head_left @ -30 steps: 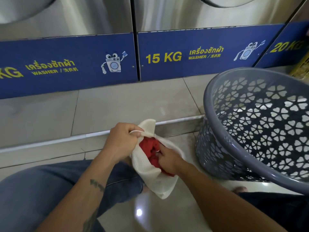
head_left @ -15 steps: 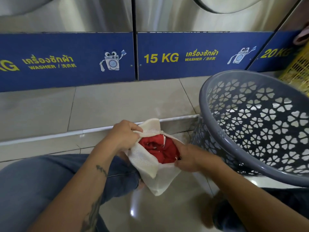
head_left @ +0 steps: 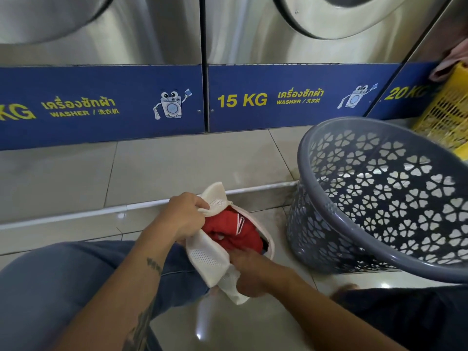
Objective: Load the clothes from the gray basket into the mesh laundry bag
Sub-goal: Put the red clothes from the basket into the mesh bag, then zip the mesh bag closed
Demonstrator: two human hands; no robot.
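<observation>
Left hand (head_left: pixel 182 216), frame centre, fist clamped on the white mesh bag (head_left: pixel 210 257) rim; right hand (head_left: pixel 255 273) below grips its lower edge beside red clothes (head_left: pixel 231 230).

Left hand (head_left: pixel 182 216) fisted, gripping, right hand (head_left: pixel 253 271) lower, fingers curled, forearms converging

Mesh laundry bag (head_left: pixel 210 259): white woven net cloth, fine open holes, matt. Red garment (head_left: pixel 233 231) inside it: soft cloth, matt, creased. Gray basket (head_left: pixel 379 198): moulded plastic, smooth, slight sheen, walls pierced with flower-shaped cut-outs. Washers (head_left: pixel 253 34): brushed metal, satin reflective. Blue panels (head_left: pixel 101 105): flat, matt. Floor tiles (head_left: pixel 228 330): glossy, carried a light glare. Yellow crate (head_left: pixel 445 117): plastic lattice. Trousers (head_left: pixel 50 287): blue denim.
</observation>
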